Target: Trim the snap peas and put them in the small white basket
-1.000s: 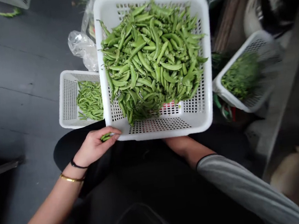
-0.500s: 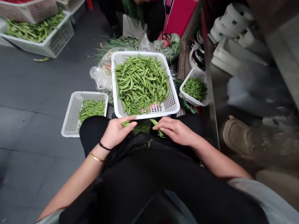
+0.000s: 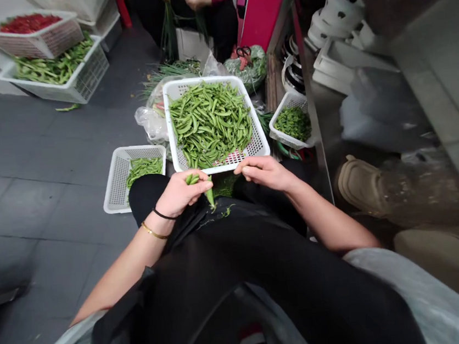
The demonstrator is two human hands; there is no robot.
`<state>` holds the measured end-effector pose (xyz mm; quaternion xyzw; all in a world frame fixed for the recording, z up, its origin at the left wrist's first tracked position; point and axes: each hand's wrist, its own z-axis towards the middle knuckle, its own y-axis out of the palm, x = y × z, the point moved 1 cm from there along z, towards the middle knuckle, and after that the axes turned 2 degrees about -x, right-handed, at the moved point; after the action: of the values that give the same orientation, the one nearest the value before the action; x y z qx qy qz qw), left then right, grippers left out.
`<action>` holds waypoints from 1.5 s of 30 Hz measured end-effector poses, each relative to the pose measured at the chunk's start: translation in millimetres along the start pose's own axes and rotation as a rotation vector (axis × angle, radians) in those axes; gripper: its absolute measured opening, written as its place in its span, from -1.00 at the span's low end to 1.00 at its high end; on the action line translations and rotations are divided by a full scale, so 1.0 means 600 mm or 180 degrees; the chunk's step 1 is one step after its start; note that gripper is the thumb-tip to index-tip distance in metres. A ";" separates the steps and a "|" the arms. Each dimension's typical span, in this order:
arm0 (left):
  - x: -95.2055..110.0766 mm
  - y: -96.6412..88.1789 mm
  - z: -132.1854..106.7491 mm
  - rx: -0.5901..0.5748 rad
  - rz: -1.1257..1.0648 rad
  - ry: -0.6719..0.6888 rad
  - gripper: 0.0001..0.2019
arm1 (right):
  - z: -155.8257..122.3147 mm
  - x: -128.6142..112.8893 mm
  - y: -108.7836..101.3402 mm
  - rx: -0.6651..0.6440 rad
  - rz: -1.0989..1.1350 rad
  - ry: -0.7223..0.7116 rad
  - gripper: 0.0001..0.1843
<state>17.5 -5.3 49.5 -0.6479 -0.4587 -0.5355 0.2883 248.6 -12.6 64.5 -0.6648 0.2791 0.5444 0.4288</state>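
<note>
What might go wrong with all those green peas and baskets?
The left hand grips a few pea pods, and one dangles from the fingertips. It may slip onto the black lap, where green scraps lie. The big basket is piled full and sits right against the legs, so a bump might tip pods onto the floor.
</note>
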 end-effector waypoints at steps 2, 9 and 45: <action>0.000 0.007 0.001 -0.0178 -0.0083 -0.0135 -0.76 | 0.001 -0.012 0.007 0.0254 -0.0347 -0.0240 -0.78; 0.018 0.026 0.000 -0.0375 -0.0728 -0.0198 -0.74 | 0.031 -0.039 0.036 0.0374 -0.0849 -0.0812 -0.88; 0.041 -0.006 0.011 0.0951 0.1577 0.1477 -0.91 | 0.052 -0.054 -0.018 -0.0423 -0.1969 -0.0960 -0.73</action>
<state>16.8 8.8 70.9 -0.5515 -0.2834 -0.5092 0.5969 234.6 16.7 97.5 -0.6564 -0.0382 0.4977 0.5657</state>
